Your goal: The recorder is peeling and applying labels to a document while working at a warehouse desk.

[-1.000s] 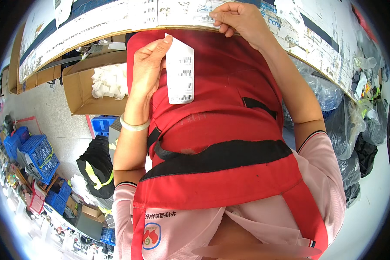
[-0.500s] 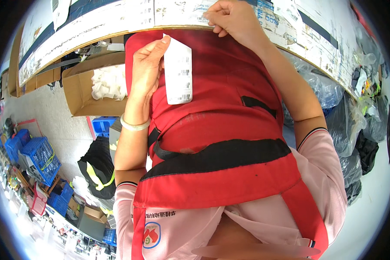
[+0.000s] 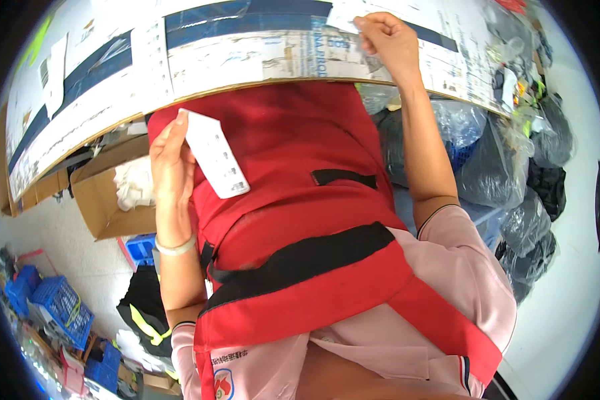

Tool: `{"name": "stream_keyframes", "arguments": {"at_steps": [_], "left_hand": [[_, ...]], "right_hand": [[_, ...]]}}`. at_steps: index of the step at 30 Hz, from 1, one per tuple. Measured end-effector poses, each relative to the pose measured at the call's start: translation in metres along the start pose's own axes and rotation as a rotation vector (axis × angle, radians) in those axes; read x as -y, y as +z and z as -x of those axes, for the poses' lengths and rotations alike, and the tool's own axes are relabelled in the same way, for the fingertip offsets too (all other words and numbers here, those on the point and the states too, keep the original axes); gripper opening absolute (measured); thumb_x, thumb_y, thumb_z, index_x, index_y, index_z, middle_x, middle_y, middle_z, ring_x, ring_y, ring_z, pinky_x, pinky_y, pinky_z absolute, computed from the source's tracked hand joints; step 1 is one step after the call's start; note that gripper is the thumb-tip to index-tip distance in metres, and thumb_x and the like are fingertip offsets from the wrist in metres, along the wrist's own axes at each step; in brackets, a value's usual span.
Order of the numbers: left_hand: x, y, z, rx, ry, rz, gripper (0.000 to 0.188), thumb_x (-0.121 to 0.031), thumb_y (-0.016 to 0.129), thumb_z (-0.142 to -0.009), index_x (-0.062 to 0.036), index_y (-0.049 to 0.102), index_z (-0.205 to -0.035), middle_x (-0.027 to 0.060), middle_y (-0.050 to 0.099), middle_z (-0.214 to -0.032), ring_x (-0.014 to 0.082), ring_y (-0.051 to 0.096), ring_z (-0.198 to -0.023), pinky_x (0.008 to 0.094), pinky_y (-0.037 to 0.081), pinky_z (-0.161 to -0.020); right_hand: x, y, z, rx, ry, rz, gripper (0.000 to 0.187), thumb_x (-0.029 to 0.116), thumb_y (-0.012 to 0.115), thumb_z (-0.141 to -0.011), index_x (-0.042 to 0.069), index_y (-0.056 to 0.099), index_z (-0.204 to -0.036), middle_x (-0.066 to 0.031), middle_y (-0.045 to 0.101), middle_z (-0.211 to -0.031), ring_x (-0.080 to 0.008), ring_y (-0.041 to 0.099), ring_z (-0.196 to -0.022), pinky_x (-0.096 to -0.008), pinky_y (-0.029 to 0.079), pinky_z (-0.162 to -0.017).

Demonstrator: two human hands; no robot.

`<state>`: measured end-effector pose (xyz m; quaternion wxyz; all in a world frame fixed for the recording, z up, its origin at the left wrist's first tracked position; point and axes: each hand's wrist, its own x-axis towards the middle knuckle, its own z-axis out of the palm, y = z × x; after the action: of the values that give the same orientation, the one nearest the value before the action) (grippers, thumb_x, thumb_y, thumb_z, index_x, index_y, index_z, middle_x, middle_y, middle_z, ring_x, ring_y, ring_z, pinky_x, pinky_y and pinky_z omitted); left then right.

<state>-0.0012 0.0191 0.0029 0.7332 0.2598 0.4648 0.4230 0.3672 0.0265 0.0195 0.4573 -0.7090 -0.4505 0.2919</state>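
Note:
My left hand (image 3: 171,157) pinches the top corner of a white strip of printed labels (image 3: 217,157) between thumb and fingers. The strip hangs slanted in front of the red apron (image 3: 280,140). Over the far part of the worktable, my right hand (image 3: 390,41) has its thumb and fingertips pressed together. They meet at the edge of a white paper sheet (image 3: 342,16) lying on the table. Whether they grip the sheet or some small piece, I cannot make out.
The white worktable (image 3: 260,63), worn and crossed by dark blue bands, spans the top. A cardboard box (image 3: 100,207) with white scraps stands at left below it. Blue crates (image 3: 63,310) are farther left. Filled plastic bags (image 3: 490,173) crowd the right side.
My right hand has moved farther over the table, to the white sheet. The left hand still holds the label strip, now more tilted. The whole view has shifted.

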Motion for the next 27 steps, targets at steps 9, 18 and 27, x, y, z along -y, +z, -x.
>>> {"name": "stream_keyframes", "arguments": {"at_steps": [9,18,27], "left_hand": [[-0.006,0.004,0.001,0.062,0.065,-0.04,0.023,-0.019,0.056,-0.095,0.0007,0.066,-0.104,0.0074,0.069,-0.094,0.0126,0.065,-0.082,0.0259,0.052,-0.074],[-0.002,0.007,0.01,0.011,0.211,-0.084,0.024,-0.021,0.058,-0.095,-0.0001,0.067,-0.105,0.0051,0.069,-0.091,0.0098,0.064,-0.079,0.023,0.053,-0.07],[-0.028,-0.003,0.02,0.349,0.214,-0.44,0.022,-0.006,0.063,-0.09,0.0024,0.065,-0.11,0.0068,0.067,-0.098,0.0105,0.061,-0.089,0.0238,0.049,-0.081]], "right_hand": [[-0.035,-0.041,-0.009,-0.286,-0.171,0.778,0.04,0.029,0.079,-0.075,0.001,0.06,-0.096,-0.003,0.062,-0.07,-0.0084,0.057,-0.061,-0.0248,0.046,-0.055],[0.062,0.121,0.104,0.927,0.121,-0.257,0.022,0.025,0.065,-0.089,0.003,0.068,-0.095,-0.0002,0.064,-0.078,-0.0051,0.055,-0.061,-0.0196,0.043,-0.051],[0.068,0.129,0.104,0.898,0.133,-0.298,0.02,0.019,0.065,-0.089,-0.001,0.067,-0.092,-0.0023,0.062,-0.069,-0.006,0.056,-0.06,-0.0199,0.046,-0.051]]}}
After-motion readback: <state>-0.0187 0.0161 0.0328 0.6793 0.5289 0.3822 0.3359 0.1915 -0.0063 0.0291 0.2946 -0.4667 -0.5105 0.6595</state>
